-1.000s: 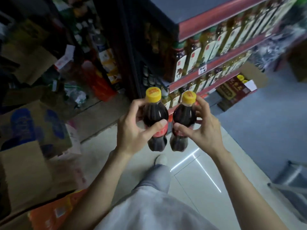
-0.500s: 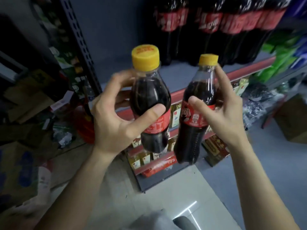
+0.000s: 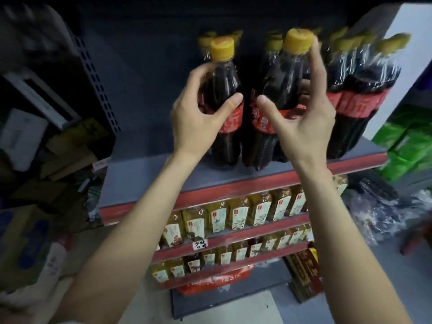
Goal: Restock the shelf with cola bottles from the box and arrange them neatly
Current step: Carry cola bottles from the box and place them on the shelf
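Two cola bottles, dark-filled, yellow caps up, long axes vertical: left bottle [image 3: 225, 106] gripped round its shoulder by the left hand [image 3: 198, 118], right bottle [image 3: 275, 99] held between thumb and fingers of the right hand [image 3: 301, 122], both bases at the grey top shelf [image 3: 145, 176], just beside each other. Shrink-wrapped cola packs [image 3: 360, 90] stand touching on the right; bare shelf surface lies open to the left, up to the perforated upright [image 3: 98, 83]. Lower tiers hold yellow-labelled bottles [image 3: 236, 216], rowed behind red shelf edges.

cola bottles [image 3: 225, 106] [image 3: 272, 108] | yellow-capped, upright | side by side on shelf [image 3: 145, 176]
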The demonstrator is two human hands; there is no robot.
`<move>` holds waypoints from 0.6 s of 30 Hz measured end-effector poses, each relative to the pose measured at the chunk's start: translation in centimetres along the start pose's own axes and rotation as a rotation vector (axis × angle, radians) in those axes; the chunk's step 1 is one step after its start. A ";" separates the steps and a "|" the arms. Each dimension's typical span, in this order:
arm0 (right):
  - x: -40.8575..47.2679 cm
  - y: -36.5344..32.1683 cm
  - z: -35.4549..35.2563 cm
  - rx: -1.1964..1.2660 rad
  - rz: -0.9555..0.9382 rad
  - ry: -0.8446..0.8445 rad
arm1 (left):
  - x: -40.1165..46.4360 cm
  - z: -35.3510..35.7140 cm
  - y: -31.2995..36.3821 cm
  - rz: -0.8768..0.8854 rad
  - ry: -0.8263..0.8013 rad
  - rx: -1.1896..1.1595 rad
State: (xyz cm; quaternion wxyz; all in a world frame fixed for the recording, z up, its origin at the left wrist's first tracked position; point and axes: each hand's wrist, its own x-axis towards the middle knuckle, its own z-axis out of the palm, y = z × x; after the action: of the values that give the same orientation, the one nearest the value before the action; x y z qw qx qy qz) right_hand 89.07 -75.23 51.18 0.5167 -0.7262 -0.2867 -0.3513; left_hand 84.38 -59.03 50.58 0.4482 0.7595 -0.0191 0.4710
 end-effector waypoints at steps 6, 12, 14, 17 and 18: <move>1.1 2.9 0.5 -0.125 0.038 -0.039 | 2.2 5.3 -1.8 -0.121 0.072 0.138; 1.1 4.0 1.6 -0.327 -0.047 -0.052 | 3.2 7.5 -2.8 -0.102 0.102 0.243; 1.2 4.0 2.0 -0.420 -0.090 -0.025 | 3.4 7.6 -3.3 -0.091 0.101 0.269; 1.5 4.2 2.3 -0.523 -0.085 0.002 | 3.6 7.6 -3.6 -0.101 0.059 0.349; 1.6 4.3 2.4 -0.541 -0.084 0.010 | 3.7 7.6 -3.6 -0.117 0.035 0.389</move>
State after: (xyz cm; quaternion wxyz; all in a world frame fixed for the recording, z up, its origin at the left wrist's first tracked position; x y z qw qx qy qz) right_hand 93.89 -74.19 49.56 0.2903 -0.8236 -0.2095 -0.4398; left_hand 93.40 -60.77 49.77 0.3199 0.8233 0.1245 0.4521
